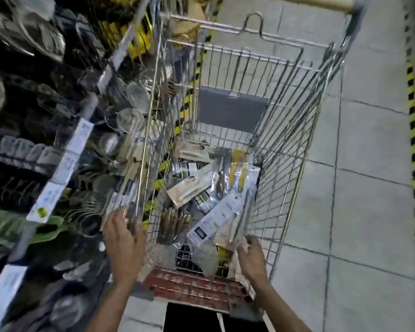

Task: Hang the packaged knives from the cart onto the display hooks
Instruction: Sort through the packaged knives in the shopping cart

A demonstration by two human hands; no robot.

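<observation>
The wire cart (295,130) stands in the aisle, and both hands are at its near end. The right hand (253,257) reaches inside the basket. Its fingers and thumb are curled round the lower end of a packaged knife (216,218), a long white card under clear plastic. The pack slants up and away from the fingertips along the cart's right wall, and blur hides the blade.

Beyond those fingertips, on the basket floor, lies a loose pile of packages (194,185), overlapping at odd angles. Some are beige-carded and some dark. One yellow-backed pack (240,168) lies just past the tip of the held knife.

The left hand (124,240) is at the cart's left wall, its fingers pointing upward against a clear long package (124,192). I cannot tell whether they clasp it or only touch it, nor whether the pack is inside or outside the wires.

Far past both hands' fingertips, a grey panel (233,111) hangs on the basket's far end. Below the wrists is the reddish seat flap (189,283). Out past the back of the left hand, shelf racks hold steel ladles (134,97) behind price strips (65,168).
</observation>
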